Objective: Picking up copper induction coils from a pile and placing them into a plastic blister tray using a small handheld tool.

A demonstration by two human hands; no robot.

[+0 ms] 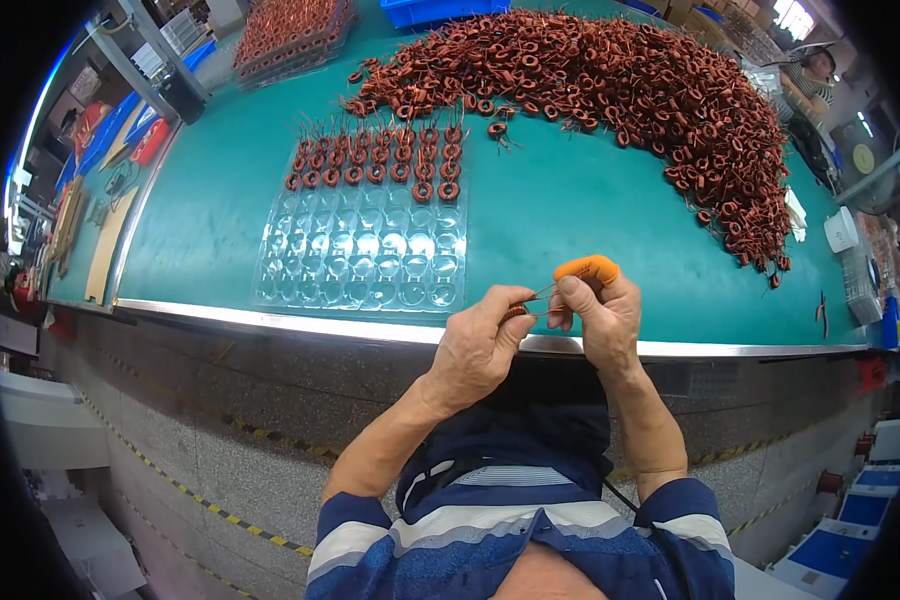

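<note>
My left hand (pixel 477 345) is closed, pinching a small ring coil (pixel 513 312) wound with copper wire at the table's front edge. Thin wire leads stretch from the coil toward my right hand (pixel 605 318). That hand is wrapped round a tool with a thick, rounded orange handle (pixel 583 268); its working end is hidden by my fingers. Left of my hands lies a clear plastic tray (pixel 280 285) with round pockets. Its far rows hold copper ring coils (pixel 376 173) with leads pointing up, while the near rows of pockets are bare.
A big heap of ring coils (pixel 610 75) curves across the far and right side of the green table (pixel 560 200). Stacked filled trays (pixel 292 35) and a blue bin (pixel 440 10) stand at the back. Red-handled pliers (pixel 821 315) lie far right. Another person (pixel 810 80) sits beyond the heap.
</note>
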